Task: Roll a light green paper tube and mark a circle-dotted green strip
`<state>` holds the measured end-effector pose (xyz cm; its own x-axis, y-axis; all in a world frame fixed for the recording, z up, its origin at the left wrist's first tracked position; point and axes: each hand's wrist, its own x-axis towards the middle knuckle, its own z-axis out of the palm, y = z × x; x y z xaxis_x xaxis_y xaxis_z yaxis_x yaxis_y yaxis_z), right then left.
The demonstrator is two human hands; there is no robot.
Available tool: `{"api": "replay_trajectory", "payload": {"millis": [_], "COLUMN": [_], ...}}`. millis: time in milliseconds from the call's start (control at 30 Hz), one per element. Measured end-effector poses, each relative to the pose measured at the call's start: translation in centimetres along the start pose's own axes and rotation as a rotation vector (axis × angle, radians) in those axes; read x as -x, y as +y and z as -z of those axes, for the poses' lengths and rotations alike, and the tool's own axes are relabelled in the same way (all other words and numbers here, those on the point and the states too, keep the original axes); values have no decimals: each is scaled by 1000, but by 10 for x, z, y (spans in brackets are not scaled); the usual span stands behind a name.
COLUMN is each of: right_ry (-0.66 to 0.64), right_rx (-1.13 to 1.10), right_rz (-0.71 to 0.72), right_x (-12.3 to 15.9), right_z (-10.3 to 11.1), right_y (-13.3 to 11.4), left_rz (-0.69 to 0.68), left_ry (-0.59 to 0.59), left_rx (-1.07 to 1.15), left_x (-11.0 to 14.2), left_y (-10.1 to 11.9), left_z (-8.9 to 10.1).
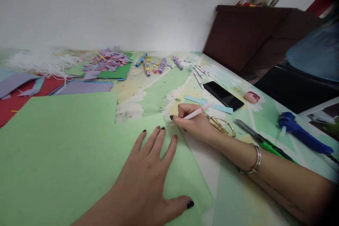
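Observation:
A large sheet of light green paper [60, 148] lies flat across the left and middle of the table, with a rectangular notch at its far side. My left hand [148, 169] rests on it, fingers spread and palm down. Between the fingers of my right hand [200, 125] is a whitish-pink marker [194, 113], held at a slant near the paper's upper right corner. The marker's tip is hidden by the fingers. Gold-handled scissors [219, 125] lie beside my right wrist, partly covered. A light blue paper strip [219, 108] is just beyond that hand.
Right of my arm are a utility knife [261, 137] and a blue glue gun [304, 134]. Farther back are a black phone [224, 95], a pink eraser-like object [251, 97], several markers [198, 79] and decorated rolls [162, 65]. Paper scraps [111, 60] and white strands [39, 63] sit back left.

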<state>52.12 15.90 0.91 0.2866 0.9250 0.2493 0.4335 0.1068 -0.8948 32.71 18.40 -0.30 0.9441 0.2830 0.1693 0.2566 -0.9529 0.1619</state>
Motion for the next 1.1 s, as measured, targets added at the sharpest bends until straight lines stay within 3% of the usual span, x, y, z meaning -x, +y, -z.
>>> {"api": "replay_trajectory", "payload": {"millis": [100, 400, 1100], "right_ry": [29, 65, 39], "right_rx": [70, 128, 161], "right_rz": [75, 111, 124], "right_x": [1, 2, 2], "right_z": [-4, -8, -9], "right_y": [1, 2, 2], "left_rz": [0, 6, 6], "left_ry": [-2, -25, -38], "left_rx": [0, 3, -2], "left_x": [1, 0, 0], "left_y": [0, 2, 2], "left_z": [0, 0, 1]}}
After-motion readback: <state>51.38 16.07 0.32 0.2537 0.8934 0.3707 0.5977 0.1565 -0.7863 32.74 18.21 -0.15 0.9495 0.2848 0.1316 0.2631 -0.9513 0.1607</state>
